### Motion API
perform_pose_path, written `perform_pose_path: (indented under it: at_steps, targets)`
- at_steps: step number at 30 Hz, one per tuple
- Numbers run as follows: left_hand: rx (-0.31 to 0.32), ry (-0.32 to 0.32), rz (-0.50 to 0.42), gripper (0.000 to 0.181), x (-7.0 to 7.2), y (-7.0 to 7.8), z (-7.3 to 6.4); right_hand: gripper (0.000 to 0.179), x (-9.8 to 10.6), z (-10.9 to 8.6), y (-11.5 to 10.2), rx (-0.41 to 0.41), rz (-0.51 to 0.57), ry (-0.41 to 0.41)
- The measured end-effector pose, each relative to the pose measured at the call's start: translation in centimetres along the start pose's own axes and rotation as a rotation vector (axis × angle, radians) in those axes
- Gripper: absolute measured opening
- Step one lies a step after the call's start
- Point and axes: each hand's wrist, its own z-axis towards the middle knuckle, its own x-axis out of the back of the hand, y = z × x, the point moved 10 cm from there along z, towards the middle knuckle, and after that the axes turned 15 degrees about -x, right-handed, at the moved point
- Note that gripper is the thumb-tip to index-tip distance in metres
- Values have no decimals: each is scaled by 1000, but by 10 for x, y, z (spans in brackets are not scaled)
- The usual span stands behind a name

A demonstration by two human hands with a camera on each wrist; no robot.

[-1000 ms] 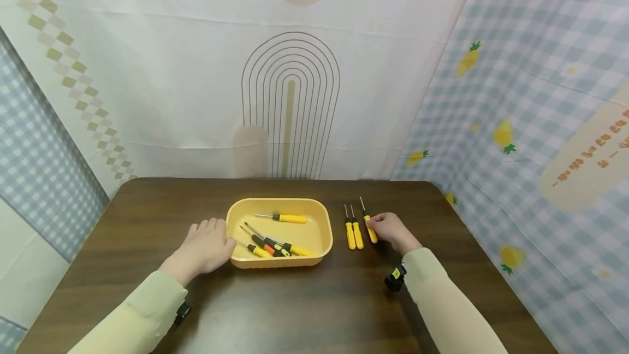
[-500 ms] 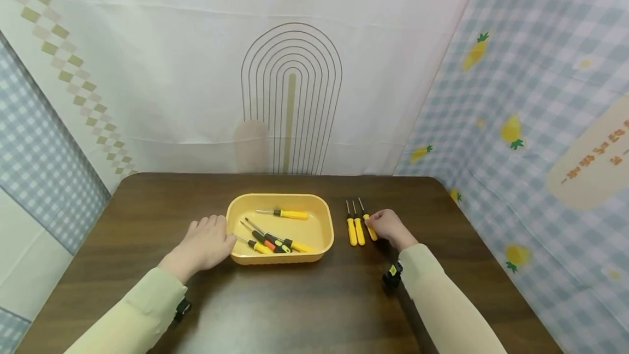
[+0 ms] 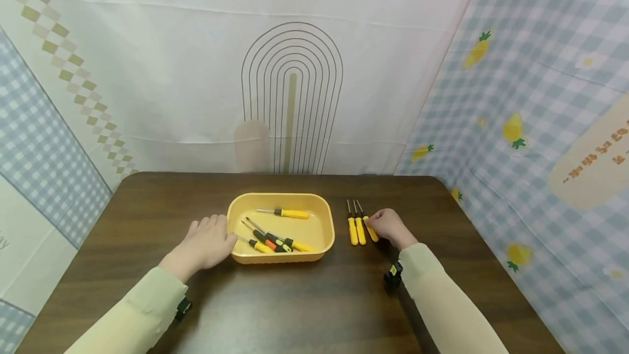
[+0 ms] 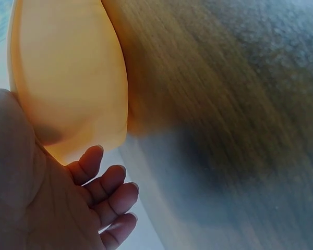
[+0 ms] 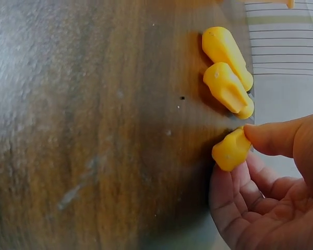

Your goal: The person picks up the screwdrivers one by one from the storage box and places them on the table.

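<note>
Right hand (image 3: 390, 226): pinches a yellow-handled screwdriver (image 3: 374, 234)
Shift: shaft (image 3: 360, 207) now leans nearer two neighbouring screwdrivers (image 3: 361, 232), seemingly aligning
Left hand (image 3: 207, 242): loose-fingered, touching yellow tray (image 3: 280, 258)

The yellow tray (image 3: 280, 259) is held at its left end by the left hand (image 3: 208, 242). Right of the tray, a yellow-handled screwdriver (image 3: 373, 234) is pinched by the right hand (image 3: 391, 228), slanted, its tip beside two matching screwdrivers (image 3: 352, 232) laid side by side.
</note>
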Motion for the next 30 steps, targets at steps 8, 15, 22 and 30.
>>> perform_pose_path:
  at_steps: [8, 15, 22, 30]
  targets:
    - [3, -13, -14, 40, -1, 0, 1, 19, 1, 3, 2, -18, 6, 0]
    - [4, -12, -19, 38, 0, 0, 1, 21, 0, 4, 1, -9, 19, -7]
    - [-2, 3, -24, 32, 2, 1, 1, 23, 0, 4, 1, -3, 19, -8]
    - [2, -10, -31, 32, 0, 0, 0, 23, 0, 1, 0, 11, 21, -12]
